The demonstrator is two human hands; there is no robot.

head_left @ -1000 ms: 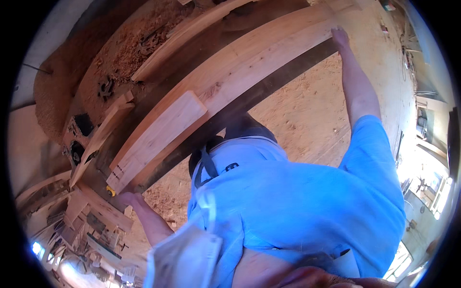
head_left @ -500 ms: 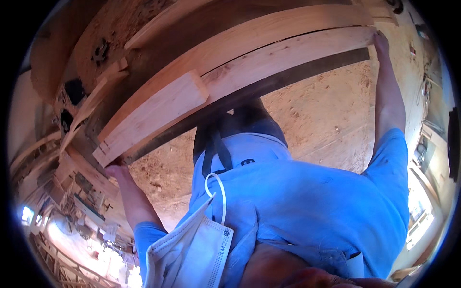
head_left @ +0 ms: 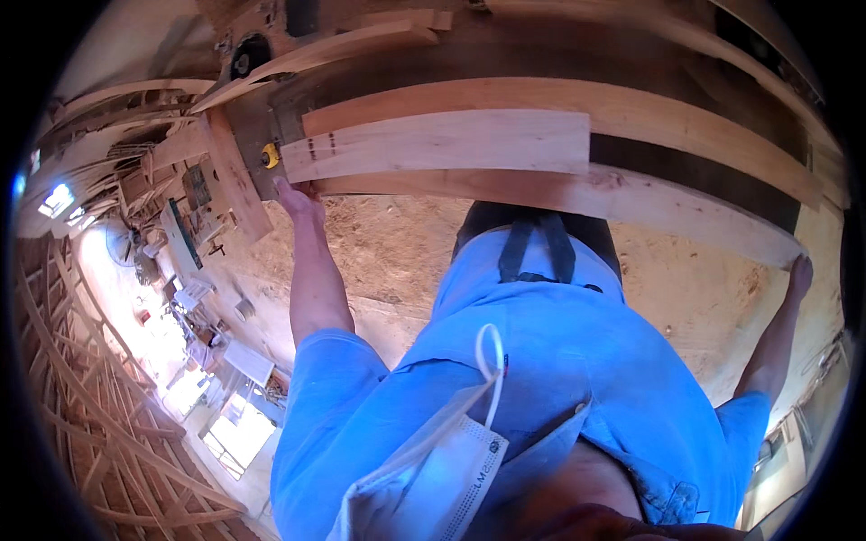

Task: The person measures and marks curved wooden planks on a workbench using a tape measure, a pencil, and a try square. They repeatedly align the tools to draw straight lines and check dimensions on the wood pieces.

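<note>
My right hand [head_left: 799, 276] grips the right end of a long wooden board [head_left: 658, 203], the nearest board to me. At the other end, my left hand [head_left: 302, 200] is closed at the board's left end, its fingers partly hidden by the wood. On top of the long board's left part lies a shorter pale board [head_left: 451, 142] with dark marks near its left end. Beyond them, another long board [head_left: 695, 117] lies on the dark bench top [head_left: 713, 165]. A yellow tape measure [head_left: 270, 156] sits just left of the pale board.
A plank [head_left: 236, 176] sticks out toward me left of my left hand. Further narrow boards [head_left: 325, 59] lie at the back left. Sawdust covers the floor [head_left: 388, 252] between me and the bench. Curved wooden strips [head_left: 117, 433] fill the lower left edge.
The view has turned. The near long board's right end has swung toward me with my right hand, opening a gap to the far board. The tape measure has come into sight.
</note>
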